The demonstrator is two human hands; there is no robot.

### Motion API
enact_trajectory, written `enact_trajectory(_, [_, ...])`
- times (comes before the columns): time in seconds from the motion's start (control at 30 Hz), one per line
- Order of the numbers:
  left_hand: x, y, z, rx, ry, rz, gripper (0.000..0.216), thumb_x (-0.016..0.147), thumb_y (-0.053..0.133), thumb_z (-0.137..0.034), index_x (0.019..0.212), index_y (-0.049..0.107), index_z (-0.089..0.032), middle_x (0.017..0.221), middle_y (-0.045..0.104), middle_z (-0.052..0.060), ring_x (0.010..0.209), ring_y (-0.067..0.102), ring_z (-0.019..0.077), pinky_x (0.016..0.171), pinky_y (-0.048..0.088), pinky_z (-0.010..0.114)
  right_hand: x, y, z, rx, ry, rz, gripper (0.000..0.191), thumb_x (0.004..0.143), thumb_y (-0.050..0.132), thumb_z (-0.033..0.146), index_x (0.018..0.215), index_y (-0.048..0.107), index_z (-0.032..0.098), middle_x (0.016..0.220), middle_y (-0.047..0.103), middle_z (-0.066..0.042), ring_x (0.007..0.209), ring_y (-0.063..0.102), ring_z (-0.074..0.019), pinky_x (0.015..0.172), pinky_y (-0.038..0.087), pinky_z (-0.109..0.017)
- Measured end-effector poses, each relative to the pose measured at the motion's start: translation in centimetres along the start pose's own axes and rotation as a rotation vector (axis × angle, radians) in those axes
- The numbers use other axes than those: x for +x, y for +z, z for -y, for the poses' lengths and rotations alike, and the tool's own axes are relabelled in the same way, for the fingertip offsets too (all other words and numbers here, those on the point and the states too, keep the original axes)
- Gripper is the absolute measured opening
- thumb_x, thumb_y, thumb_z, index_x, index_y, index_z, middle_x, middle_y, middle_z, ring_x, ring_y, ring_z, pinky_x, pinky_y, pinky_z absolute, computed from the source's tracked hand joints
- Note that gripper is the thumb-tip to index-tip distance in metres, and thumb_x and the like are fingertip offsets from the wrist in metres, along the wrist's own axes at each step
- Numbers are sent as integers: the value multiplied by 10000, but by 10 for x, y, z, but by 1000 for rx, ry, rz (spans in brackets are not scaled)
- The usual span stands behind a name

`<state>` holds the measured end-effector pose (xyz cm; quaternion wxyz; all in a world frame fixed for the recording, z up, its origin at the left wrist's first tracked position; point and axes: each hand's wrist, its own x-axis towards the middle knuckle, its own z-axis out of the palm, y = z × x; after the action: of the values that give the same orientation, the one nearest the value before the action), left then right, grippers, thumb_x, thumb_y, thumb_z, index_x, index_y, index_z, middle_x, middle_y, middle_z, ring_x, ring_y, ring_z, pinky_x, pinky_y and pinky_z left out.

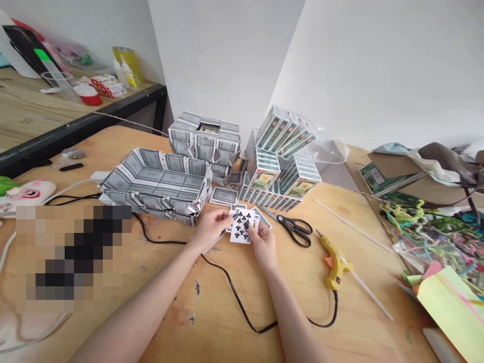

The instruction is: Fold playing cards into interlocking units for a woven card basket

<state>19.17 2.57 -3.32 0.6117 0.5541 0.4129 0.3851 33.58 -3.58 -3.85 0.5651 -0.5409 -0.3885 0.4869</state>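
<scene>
The left hand (213, 228) pinches the upper left edge of a ten of clubs (238, 230), while the right hand (265, 245) grips its right side with the thumb laid across the face. The ten is held face up over the wooden table (181, 302), just in front of a face-down playing card (223, 195). Behind it a king shows its corners — how many cards sit in the grip is hard to tell, since the fingers and the ten cover most of them. Beside the left hand stands an open box covered in playing cards (159, 182), with a second card-covered box (204, 141) behind it. Beyond the hands, packs of cards (264, 176) are stacked in rows, several leaning on top. Black-handled scissors (283, 220) lie near the right hand, their blades pointing towards the cards. Farther right is a yellow hot glue gun (338, 262) — a pale glue stick (372, 295) juts from its back, and a black cord (336, 303) runs from its handle. Another long white stick (353, 225) lies beyond the glue gun.
</scene>
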Motion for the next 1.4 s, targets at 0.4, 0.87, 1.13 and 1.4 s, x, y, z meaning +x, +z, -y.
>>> enact_trajectory(0.4, [-1,1,-3,75,19,-17,225,701,589,-349,699,583,-124,642,560,-5,610,506,116,598,400,226,-1,1,3,-16,-8,8,242,734,593,396,814,586,169,792,657,-37,684,575,-168,632,446,-275])
enact_trajectory(0.87, [-6,-6,-11,-378,-262,194,300,637,705,-310,877,681,-132,827,671,69,779,602,167,785,474,337,2,-1,0,113,25,-58,277,708,619,379,892,625,172,841,672,-58,712,602,-195,647,475,-314])
enact_trajectory(1.13, [-3,-5,-4,-346,-273,222,331,633,712,-331,898,682,-136,876,674,76,820,600,171,828,449,330,1,-4,3,23,-23,-80,263,699,622,390,837,634,166,828,683,-51,722,607,-198,662,472,-313])
enact_trajectory(1.4, [-3,-4,-5,-333,-256,218,335,625,713,-339,888,680,-134,876,674,80,808,602,174,830,447,338,2,-7,0,-13,-47,-63,283,710,609,407,851,623,162,852,680,-62,757,610,-214,692,475,-335])
